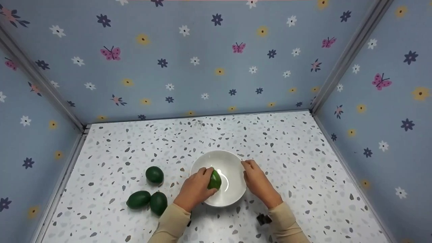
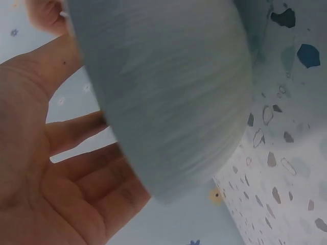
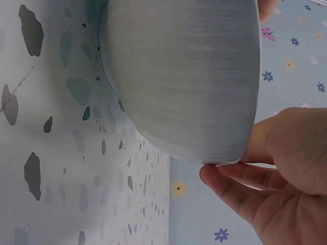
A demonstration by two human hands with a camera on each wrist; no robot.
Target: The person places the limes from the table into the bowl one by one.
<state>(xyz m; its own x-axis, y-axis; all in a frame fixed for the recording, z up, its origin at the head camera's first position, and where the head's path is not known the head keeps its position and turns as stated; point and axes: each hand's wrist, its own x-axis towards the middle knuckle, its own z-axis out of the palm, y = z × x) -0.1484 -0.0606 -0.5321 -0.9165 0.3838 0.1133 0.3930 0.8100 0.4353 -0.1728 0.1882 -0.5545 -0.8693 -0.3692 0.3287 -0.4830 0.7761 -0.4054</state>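
A white bowl (image 1: 233, 192) stands on the speckled table. Over its inside, at the left, my left hand (image 1: 196, 188) holds a shiny green oval fruit (image 1: 215, 180). My right hand (image 1: 258, 179) pinches the bowl's right rim between thumb and fingers, as the right wrist view shows. In the left wrist view the bowl's outer wall (image 2: 173, 102) hides the fruit and the tips of the left hand's fingers (image 2: 76, 132). Left of the bowl lie three dark green oval fruits: one farther back (image 1: 154, 175), one at the left (image 1: 138, 199) and one near the left wrist (image 1: 158, 203).
The white speckled table (image 1: 287, 145) is enclosed by blue flowered panels (image 1: 202, 44) at the back and both sides. Small black pieces (image 1: 263, 219) show beside the right sleeve (image 1: 287, 222).
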